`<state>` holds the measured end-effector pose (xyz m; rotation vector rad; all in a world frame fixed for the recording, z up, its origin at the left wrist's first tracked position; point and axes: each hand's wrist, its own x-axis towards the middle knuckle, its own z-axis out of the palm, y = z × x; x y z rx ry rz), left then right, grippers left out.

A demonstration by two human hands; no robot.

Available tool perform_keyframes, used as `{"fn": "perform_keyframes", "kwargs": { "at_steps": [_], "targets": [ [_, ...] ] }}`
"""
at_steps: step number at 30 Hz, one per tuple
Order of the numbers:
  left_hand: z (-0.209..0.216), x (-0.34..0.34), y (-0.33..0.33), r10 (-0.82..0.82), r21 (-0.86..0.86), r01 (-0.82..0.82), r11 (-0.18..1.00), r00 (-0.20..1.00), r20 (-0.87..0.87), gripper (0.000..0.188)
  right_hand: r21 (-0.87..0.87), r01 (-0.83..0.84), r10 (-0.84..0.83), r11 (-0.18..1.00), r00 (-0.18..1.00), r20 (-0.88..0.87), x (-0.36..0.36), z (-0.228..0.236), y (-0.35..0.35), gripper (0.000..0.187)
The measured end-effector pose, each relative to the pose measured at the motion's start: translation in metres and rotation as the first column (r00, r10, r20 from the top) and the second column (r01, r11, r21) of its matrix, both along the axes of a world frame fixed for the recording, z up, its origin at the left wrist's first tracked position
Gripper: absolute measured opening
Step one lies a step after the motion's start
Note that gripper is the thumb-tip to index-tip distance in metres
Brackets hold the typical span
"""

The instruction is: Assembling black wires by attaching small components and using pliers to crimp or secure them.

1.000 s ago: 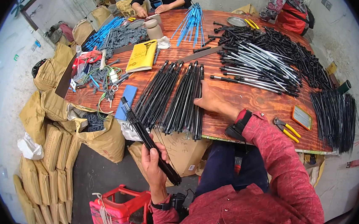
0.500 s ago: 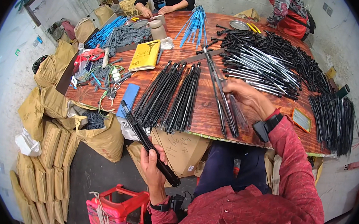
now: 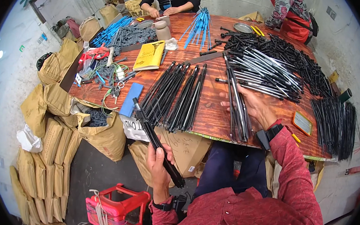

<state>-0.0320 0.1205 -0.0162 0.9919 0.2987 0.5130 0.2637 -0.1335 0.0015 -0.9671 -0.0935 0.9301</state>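
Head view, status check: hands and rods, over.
Left hand shut on black rod assembly, held off the table edge. Right hand gripping a bundle of black rods on the wooden table. Rod rows lie between; nothing blocking.

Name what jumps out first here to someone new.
The round wooden table, strewn with black rods: rows at centre, a big heap at right, blue ones at the far edge. The left hand grips a black folded rod assembly below the table edge; the right hand rests on a rod bundle.
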Motion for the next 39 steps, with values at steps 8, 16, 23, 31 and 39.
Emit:
{"fn": "perform_keyframes", "kwargs": {
  "at_steps": [8, 16, 23, 31, 39],
  "targets": [
    [0.007, -0.005, -0.014, -0.053, -0.082, 0.049, 0.995, 0.997, -0.049, 0.042, 0.087, 0.173, -0.148, 0.981, 0.96, -0.237, -0.005, -0.005, -0.004, 0.063],
    [0.007, 0.013, -0.038, -0.15, -0.259, 0.206, 0.944, 0.964, 0.22, 0.043, 0.063, -0.152, 0.161, 0.986, 0.967, -0.197, -0.044, -0.02, -0.025, 0.048],
    [0.061, 0.082, -0.085, -0.203, -0.047, 0.235, 0.971, 0.912, 0.357, 0.038, 0.037, 0.101, -0.107, 0.994, 0.977, 0.186, -0.082, 0.051, -0.031, 0.039],
    [0.062, 0.161, -0.141, -0.38, 0.429, 0.194, 0.882, 0.832, 0.405, 0.03, 0.143, 0.342, -0.327, 0.929, 0.574, 0.751, -0.089, 0.108, -0.061, 0.036],
    [-0.007, 0.186, -0.165, -0.487, 0.387, 0.391, 0.835, 0.853, 0.189, 0.033, 0.043, 0.476, -0.296, 0.878, 0.471, 0.831, -0.062, 0.02, -0.07, 0.034]
  ]
}}
